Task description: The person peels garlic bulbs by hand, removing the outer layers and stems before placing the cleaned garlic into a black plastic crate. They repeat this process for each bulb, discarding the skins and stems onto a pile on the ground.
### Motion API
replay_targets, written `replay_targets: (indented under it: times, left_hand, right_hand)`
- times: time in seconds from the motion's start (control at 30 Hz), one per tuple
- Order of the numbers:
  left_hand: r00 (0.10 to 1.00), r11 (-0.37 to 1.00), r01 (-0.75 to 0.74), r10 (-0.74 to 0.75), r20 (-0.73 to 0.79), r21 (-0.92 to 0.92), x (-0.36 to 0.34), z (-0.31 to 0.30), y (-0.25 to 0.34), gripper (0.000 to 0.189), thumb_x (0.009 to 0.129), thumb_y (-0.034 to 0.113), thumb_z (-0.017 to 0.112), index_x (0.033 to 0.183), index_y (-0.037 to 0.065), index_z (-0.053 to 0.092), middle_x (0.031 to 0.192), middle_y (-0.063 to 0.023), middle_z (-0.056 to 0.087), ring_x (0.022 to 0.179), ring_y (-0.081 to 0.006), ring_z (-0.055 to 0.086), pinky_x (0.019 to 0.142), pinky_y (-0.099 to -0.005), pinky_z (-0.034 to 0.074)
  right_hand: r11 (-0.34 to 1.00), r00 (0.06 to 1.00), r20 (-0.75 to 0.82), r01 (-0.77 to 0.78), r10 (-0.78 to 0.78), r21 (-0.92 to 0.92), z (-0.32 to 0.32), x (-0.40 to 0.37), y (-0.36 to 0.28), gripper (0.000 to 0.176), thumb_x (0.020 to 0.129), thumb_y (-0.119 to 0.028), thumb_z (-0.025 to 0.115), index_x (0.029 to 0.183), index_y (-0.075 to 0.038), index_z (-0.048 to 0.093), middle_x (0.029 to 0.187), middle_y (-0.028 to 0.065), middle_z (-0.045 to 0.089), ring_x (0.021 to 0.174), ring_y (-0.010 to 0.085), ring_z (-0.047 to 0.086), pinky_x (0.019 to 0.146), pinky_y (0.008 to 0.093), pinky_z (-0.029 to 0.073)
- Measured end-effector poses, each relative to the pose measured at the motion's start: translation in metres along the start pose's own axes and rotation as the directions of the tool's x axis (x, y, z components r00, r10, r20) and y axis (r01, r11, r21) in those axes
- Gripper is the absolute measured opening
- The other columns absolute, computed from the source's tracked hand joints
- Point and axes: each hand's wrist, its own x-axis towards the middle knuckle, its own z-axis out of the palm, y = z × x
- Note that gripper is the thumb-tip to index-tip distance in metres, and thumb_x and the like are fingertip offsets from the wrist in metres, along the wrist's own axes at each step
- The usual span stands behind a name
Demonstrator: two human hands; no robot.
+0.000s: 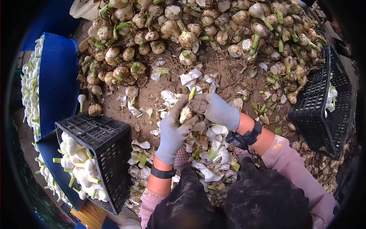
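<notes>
Between my two gloved hands is a garlic bulb point(186, 114) with a short green stem pointing away from me. My left hand point(173, 128) is closed around its left side, thumb and fingers pressed against it. From the right, my right hand point(215, 109) pinches at the bulb near the stem; its fingertips are dirty and partly cover the bulb. Both gloves are pale grey. Loose white garlic skins point(215, 152) lie below the hands, between my knees, and more skins point(189, 77) lie just beyond them.
A heap of soil-covered garlic point(187, 28) spreads across the far side. At left, a black crate point(110, 149) holds peeled white bulbs, beside blue tubs point(59, 76) with more. Another black crate point(316, 101) stands at right with a few white bulbs.
</notes>
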Motion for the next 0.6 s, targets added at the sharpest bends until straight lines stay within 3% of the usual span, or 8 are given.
replay_targets:
  times: [0.03, 0.17, 0.27, 0.33, 0.4, 0.47, 0.53, 0.6]
  left_hand:
    - [0.996, 0.988, 0.067, -0.058, 0.065, -0.14, -0.001, 0.0, -0.009, 0.067, 0.083, 0.024, 0.075, 0.135, -0.006, 0.044, 0.126, -0.0148, 0.054, 0.108, -0.02, 0.059, 0.091, -0.0303, 0.049]
    - [0.99, 0.953, 0.124, -0.101, 0.094, -0.277, -0.004, 0.013, -0.005, 0.073, 0.078, 0.016, 0.077, 0.134, -0.012, 0.039, 0.133, -0.0191, 0.047, 0.109, -0.03, 0.06, 0.091, -0.0415, 0.055]
    - [0.981, 0.871, 0.196, -0.173, 0.091, -0.451, -0.002, 0.019, 0.007, 0.067, 0.076, 0.007, 0.075, 0.132, -0.011, 0.042, 0.13, -0.0182, 0.05, 0.108, -0.0264, 0.061, 0.092, -0.0376, 0.053]
    - [0.988, 0.908, 0.155, -0.137, 0.074, -0.389, 0.003, 0.023, 0.026, 0.062, 0.075, 0.003, 0.072, 0.131, -0.009, 0.046, 0.125, -0.0174, 0.054, 0.106, -0.0224, 0.062, 0.089, -0.0328, 0.053]
    - [0.926, 0.786, 0.377, -0.325, 0.192, -0.49, 0.008, 0.025, 0.046, 0.059, 0.074, -0.002, 0.07, 0.129, -0.007, 0.05, 0.121, -0.0162, 0.057, 0.103, -0.0195, 0.063, 0.085, -0.0297, 0.053]
    - [0.961, 0.901, 0.268, -0.223, 0.167, -0.342, 0.009, 0.035, 0.039, 0.057, 0.078, 0.002, 0.069, 0.131, -0.005, 0.048, 0.116, -0.0132, 0.059, 0.094, -0.0185, 0.064, 0.079, -0.0293, 0.055]
    - [0.898, 0.723, 0.44, -0.361, 0.252, -0.532, 0.008, 0.041, 0.043, 0.051, 0.087, 0.01, 0.062, 0.133, -0.003, 0.047, 0.103, -0.0091, 0.062, 0.079, -0.0166, 0.065, 0.07, -0.0304, 0.056]
    - [0.907, 0.341, 0.415, -0.233, 0.352, -0.844, 0.004, 0.054, 0.036, 0.06, 0.099, 0.043, 0.047, 0.142, 0.002, 0.035, 0.093, -0.0083, 0.061, 0.072, -0.0174, 0.062, 0.067, -0.0312, 0.056]
  right_hand:
    - [0.999, 1.0, -0.005, 0.024, -0.024, 0.023, -0.004, -0.003, 0.004, 0.025, 0.098, -0.022, 0.052, 0.09, 0.0, 0.063, 0.064, 0.0001, 0.057, 0.053, 0.0072, 0.051, 0.047, 0.0255, 0.041]
    - [1.0, 0.997, -0.08, -0.021, 0.023, 0.02, -0.006, -0.022, 0.002, 0.026, 0.097, -0.021, 0.053, 0.09, 0.002, 0.063, 0.066, 0.0006, 0.056, 0.056, 0.0066, 0.049, 0.05, 0.0247, 0.041]
    - [0.996, 0.987, -0.133, 0.092, -0.09, 0.008, -0.007, -0.032, 0.009, 0.023, 0.097, -0.019, 0.052, 0.09, 0.001, 0.063, 0.068, 0.0012, 0.057, 0.057, 0.0067, 0.05, 0.051, 0.0241, 0.042]
    - [0.995, 0.991, -0.133, 0.02, -0.007, 0.094, -0.014, -0.041, 0.004, 0.022, 0.097, -0.016, 0.051, 0.091, 0.002, 0.062, 0.07, 0.0012, 0.058, 0.059, 0.0074, 0.051, 0.052, 0.0245, 0.043]
    - [0.996, 0.995, -0.103, 0.011, -0.003, 0.084, -0.022, -0.047, 0.002, 0.023, 0.097, -0.016, 0.048, 0.092, 0.001, 0.062, 0.07, -0.0001, 0.057, 0.061, 0.0071, 0.052, 0.053, 0.0252, 0.044]
    - [0.998, 0.986, -0.163, 0.04, -0.031, 0.054, -0.026, -0.047, 0.015, 0.019, 0.093, -0.015, 0.051, 0.091, -0.001, 0.063, 0.067, 0.0039, 0.06, 0.059, 0.0146, 0.059, 0.054, 0.0309, 0.047]
    - [0.763, 0.846, -0.276, 0.213, -0.456, -0.61, -0.032, -0.048, 0.022, 0.013, 0.086, -0.016, 0.056, 0.087, -0.004, 0.062, 0.067, 0.0112, 0.062, 0.063, 0.0256, 0.064, 0.057, 0.0371, 0.049]
    - [0.65, 0.856, -0.252, 0.123, -0.452, -0.75, -0.035, -0.055, 0.022, 0.012, 0.079, -0.016, 0.058, 0.085, -0.006, 0.062, 0.069, 0.0155, 0.062, 0.069, 0.0332, 0.064, 0.06, 0.0423, 0.05]
